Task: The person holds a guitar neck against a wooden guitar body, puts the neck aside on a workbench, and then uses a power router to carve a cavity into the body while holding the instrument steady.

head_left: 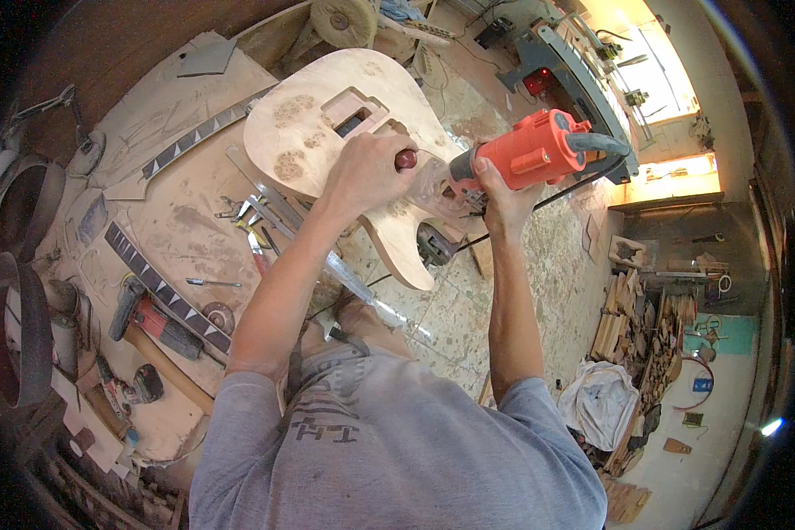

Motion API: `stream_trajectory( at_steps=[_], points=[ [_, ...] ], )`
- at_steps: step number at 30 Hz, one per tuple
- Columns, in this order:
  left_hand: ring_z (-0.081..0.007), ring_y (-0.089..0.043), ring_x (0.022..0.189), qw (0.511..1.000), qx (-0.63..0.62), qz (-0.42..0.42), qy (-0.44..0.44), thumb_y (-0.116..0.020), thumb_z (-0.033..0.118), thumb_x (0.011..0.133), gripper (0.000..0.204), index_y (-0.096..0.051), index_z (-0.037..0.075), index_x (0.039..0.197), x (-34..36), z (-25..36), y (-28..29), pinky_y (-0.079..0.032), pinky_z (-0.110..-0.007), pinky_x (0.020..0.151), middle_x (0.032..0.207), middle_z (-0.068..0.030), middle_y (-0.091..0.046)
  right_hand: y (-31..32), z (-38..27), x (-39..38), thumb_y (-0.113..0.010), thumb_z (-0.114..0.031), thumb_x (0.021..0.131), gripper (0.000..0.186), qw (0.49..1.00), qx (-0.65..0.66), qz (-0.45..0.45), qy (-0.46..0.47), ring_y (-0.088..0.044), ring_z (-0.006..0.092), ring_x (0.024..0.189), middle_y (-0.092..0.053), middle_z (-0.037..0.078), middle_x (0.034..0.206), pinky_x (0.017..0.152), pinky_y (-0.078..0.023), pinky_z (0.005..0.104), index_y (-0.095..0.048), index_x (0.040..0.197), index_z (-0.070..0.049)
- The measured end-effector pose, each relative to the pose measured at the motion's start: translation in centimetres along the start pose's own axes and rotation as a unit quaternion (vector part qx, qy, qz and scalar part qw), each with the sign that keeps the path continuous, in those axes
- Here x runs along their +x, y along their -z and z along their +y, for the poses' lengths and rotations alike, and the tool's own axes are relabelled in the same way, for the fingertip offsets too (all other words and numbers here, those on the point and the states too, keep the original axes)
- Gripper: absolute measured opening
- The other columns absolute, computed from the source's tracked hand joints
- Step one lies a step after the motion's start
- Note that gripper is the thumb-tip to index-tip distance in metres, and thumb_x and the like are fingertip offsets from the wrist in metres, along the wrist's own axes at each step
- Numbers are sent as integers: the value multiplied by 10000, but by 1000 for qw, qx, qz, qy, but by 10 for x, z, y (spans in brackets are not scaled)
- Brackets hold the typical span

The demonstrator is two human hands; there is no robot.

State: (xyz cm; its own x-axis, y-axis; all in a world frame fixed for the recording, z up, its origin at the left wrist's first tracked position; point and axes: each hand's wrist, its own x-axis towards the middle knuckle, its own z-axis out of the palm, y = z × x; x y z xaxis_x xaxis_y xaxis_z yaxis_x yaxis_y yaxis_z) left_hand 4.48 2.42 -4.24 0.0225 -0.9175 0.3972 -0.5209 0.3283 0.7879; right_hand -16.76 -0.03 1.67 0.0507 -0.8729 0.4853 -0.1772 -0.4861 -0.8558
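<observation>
A pale electric guitar body (291,124) with burl figure and routed cavities lies in front of me on the bench. Above its right side, a red handheld router (534,150) is tilted, its grey cable leaving the top. My right hand (506,201) wraps around the router's lower barrel. My left hand (371,172) is closed on a dark red ball knob (405,159) at the side of the router's clear base plate (431,190). That plate lies near the neck end; whether the bit touches the wood is hidden. A dark metal piece (435,244) shows beside the lower horn.
On the bench at left lie inlaid fretboards (163,287), a red angle grinder (159,325), a cordless drill (141,384), pliers (254,240) and a long metal straightedge (353,278). Sanding belts (18,331) hang far left. Wood offcuts (623,314) and a white sack (599,402) stand right.
</observation>
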Motion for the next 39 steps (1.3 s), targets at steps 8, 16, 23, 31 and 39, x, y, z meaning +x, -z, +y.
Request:
stream_trajectory(
  at_steps=[8,16,23,31,39],
  points=[
    [-370,-748,787,999,-30,-3,16,-716,123,791,191,-785,3,923,-1,6,4,-587,-430,769,855,-210,-751,-1,-9,-3,-956,-192,764,816,1000,17,-16,-17,-687,200,1091,-681,76,1201,989,-558,388,-523,1436,-28],
    [-365,-748,776,1000,-24,9,5,-724,110,768,172,-778,1,890,-2,4,2,-586,-427,764,839,-202,-746,-7,-10,-7,-937,-259,796,807,1000,19,-7,8,-714,212,1050,-733,120,1129,959,-575,383,-498,1425,-7],
    [-354,-752,775,1000,-29,1,8,-724,113,760,171,-772,-6,872,-3,7,4,-587,-426,758,814,-198,-744,-7,-15,-9,-936,-235,792,799,1000,14,-16,0,-716,217,1069,-730,119,1139,971,-575,388,-500,1427,-21],
    [-352,-763,779,1000,-9,-8,3,-719,120,760,167,-766,-6,860,-3,8,7,-599,-412,764,802,-194,-750,-7,-14,-14,-935,-237,786,791,1000,4,-15,-16,-712,210,1068,-728,114,1140,968,-579,386,-510,1418,-22],
    [-343,-763,754,1000,-14,-2,-20,-727,115,758,169,-775,-4,869,-3,3,4,-604,-419,764,787,-183,-753,-9,-19,-16,-934,-244,792,784,999,23,-21,-14,-712,206,1066,-732,105,1140,966,-577,380,-519,1418,-22]
  ],
)
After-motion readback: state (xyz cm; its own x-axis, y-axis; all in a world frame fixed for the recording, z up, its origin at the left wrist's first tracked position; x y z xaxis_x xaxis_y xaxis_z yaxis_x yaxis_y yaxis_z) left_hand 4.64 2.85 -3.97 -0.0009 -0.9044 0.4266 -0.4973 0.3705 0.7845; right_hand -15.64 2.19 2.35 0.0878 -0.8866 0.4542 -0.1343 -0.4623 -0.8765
